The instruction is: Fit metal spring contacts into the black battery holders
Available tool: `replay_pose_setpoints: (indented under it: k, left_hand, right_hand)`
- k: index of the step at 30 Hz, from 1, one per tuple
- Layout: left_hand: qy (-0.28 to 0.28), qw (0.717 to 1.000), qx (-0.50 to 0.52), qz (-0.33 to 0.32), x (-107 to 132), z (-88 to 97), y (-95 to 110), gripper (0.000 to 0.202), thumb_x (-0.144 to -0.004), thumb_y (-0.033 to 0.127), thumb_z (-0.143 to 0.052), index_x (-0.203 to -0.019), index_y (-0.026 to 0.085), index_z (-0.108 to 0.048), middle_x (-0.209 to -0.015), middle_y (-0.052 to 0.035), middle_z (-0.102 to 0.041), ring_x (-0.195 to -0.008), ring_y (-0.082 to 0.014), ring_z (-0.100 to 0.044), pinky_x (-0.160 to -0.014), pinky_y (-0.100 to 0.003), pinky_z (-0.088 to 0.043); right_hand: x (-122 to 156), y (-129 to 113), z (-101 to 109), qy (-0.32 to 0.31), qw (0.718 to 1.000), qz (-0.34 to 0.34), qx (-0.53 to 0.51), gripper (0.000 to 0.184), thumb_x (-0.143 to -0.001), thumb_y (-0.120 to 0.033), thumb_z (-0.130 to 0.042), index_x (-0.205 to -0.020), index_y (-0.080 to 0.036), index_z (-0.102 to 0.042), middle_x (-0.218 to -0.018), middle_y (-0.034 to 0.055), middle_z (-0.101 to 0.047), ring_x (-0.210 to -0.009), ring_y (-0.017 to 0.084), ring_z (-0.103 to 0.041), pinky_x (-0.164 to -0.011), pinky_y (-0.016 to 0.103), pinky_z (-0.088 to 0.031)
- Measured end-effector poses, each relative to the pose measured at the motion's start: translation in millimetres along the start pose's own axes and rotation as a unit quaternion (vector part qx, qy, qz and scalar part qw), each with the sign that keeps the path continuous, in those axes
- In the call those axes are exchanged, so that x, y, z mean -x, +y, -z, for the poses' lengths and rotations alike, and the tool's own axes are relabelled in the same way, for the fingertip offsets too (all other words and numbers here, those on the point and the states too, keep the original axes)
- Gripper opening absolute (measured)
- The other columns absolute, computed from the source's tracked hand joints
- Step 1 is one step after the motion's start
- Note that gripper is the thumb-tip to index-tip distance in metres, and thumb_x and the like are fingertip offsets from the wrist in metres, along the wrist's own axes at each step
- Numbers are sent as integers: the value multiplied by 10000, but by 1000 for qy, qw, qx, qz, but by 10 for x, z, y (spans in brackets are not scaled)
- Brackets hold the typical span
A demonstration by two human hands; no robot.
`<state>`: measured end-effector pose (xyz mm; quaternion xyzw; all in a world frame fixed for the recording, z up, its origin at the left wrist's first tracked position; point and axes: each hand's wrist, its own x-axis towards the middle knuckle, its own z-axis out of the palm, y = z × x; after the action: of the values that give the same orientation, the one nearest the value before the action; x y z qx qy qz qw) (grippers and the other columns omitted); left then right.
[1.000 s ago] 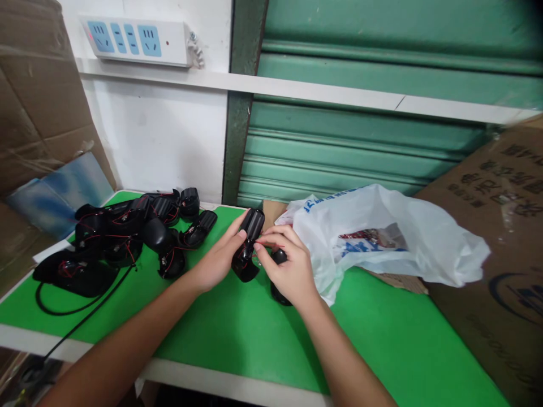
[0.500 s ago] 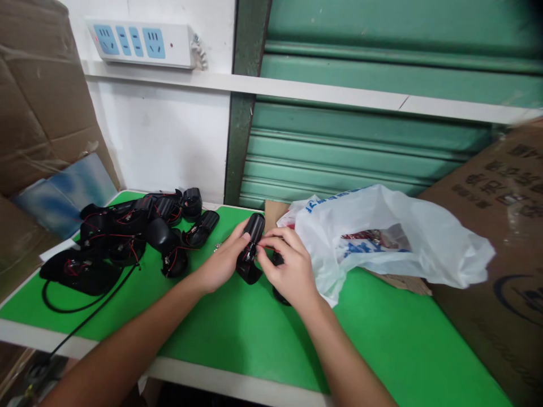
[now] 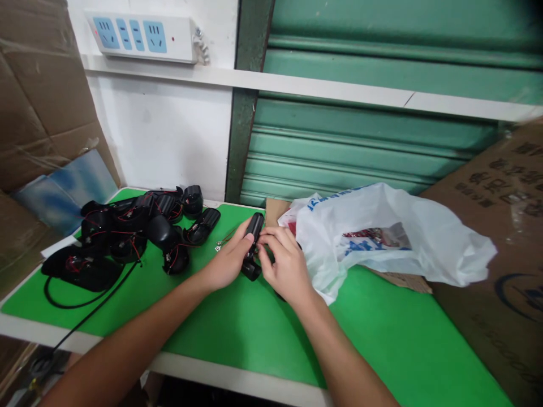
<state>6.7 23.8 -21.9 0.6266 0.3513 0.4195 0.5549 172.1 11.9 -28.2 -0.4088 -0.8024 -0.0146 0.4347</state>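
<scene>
My left hand (image 3: 231, 257) is closed around a black plastic housing (image 3: 255, 226), its thumb pressed on the near face. The housing stands tilted above the green tabletop, its lower end curving out below the fingers. Thin red wires with small metal terminals (image 3: 218, 246) stick out on the left side of that hand. My right hand (image 3: 285, 261) has thumb and fingertips pinched together against the housing's right side. Whatever is between those fingertips is too small or hidden. Another black part lies mostly covered behind my right hand.
Black housings (image 3: 161, 232) with red wires are heaped at the left, beside a black cable (image 3: 95, 299). A white plastic bag (image 3: 382, 226) lies at the right on cardboard. Cardboard boxes (image 3: 500, 226) flank both sides. A power strip (image 3: 142, 38) is on the back wall.
The housing has been turned in my left hand, so its wired inner side no longer faces me. The wires and terminals now show more at the left. My right fingers stay at its side.
</scene>
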Motion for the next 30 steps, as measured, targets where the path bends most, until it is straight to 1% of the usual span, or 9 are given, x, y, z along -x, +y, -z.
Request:
replay_pose_setpoints:
  k: [3, 6, 8, 12, 16, 20, 23, 27, 30]
  left_hand:
    - [-2, 1000, -20, 2, 3, -9, -7, 753, -1011, 620, -423, -1609, 172, -336, -1682, -105, -368, -1574, -290, -289, -1312, -405, -184]
    - [3, 1000, -14, 5, -13, -15, -41, 744, -1005, 616, -444, -1606, 188, -349, -1680, -90, -378, -1585, -283, -265, -1315, -401, -171]
    - [15, 1000, 16, 9, -33, -17, -72, 728, -998, 601, -472, -1599, 202, -370, -1675, -81, -389, -1582, -292, -274, -1312, -417, -180]
    - [34, 994, 104, 26, -55, -26, -97, 676, -987, 549, -533, -1575, 236, -422, -1645, -62, -443, -1570, -300, -305, -1296, -443, -222]
    - [34, 980, 188, 56, -41, -41, -54, 632, -968, 502, -590, -1540, 259, -474, -1586, -56, -522, -1534, -305, -375, -1272, -465, -276]
    - [29, 966, 239, 90, -27, -50, -18, 632, -952, 488, -619, -1530, 271, -482, -1530, -59, -579, -1466, -309, -473, -1245, -481, -330]
    - [38, 967, 237, 85, -31, -57, -56, 641, -946, 493, -624, -1530, 267, -483, -1535, -59, -575, -1479, -310, -457, -1249, -480, -327]
    - [61, 983, 171, 36, -39, -69, -129, 645, -961, 504, -601, -1540, 248, -475, -1607, -58, -496, -1564, -288, -320, -1295, -449, -233]
    - [67, 986, 149, 20, -31, -85, -114, 630, -978, 505, -573, -1539, 235, -478, -1588, -66, -518, -1577, -273, -291, -1305, -440, -205]
  right_hand:
    - [-3, -32, -1, -3, 1000, 6, 16, 147, -971, -113, -527, -976, -207, -639, -1055, 107, -677, -951, 259, -601, -849, 419, -533]
    - [-11, -63, -8, -1, 1000, -4, 28, 140, -976, -120, -526, -980, -201, -640, -1059, 116, -682, -957, 264, -606, -850, 421, -537]
    - [-19, -64, -16, 7, 999, -24, 20, 134, -982, -137, -526, -967, -203, -642, -1052, 114, -683, -967, 264, -616, -859, 422, -540]
    - [-32, -32, -18, 22, 997, -60, -36, 122, -987, -178, -539, -948, -215, -649, -1054, 103, -687, -995, 253, -643, -890, 413, -550]
    - [-40, -9, 8, 30, 994, -61, -84, 122, -987, -182, -545, -969, -224, -657, -1068, 88, -702, -1000, 223, -682, -881, 361, -564]
    - [-41, -4, 26, 32, 994, -54, -86, 125, -992, -182, -550, -980, -226, -666, -1061, 79, -712, -990, 211, -696, -886, 339, -560]
    - [-41, 2, 15, 30, 994, -60, -82, 125, -992, -183, -553, -975, -227, -669, -1062, 80, -708, -992, 213, -691, -888, 336, -556]
    - [-44, 15, -8, 26, 991, -73, -107, 120, -983, -175, -558, -956, -226, -663, -1044, 76, -680, -996, 212, -675, -902, 336, -552]
    - [-46, 25, -20, 28, 990, -68, -123, 122, -984, -173, -553, -951, -226, -658, -1030, 73, -668, -999, 210, -667, -912, 338, -552]
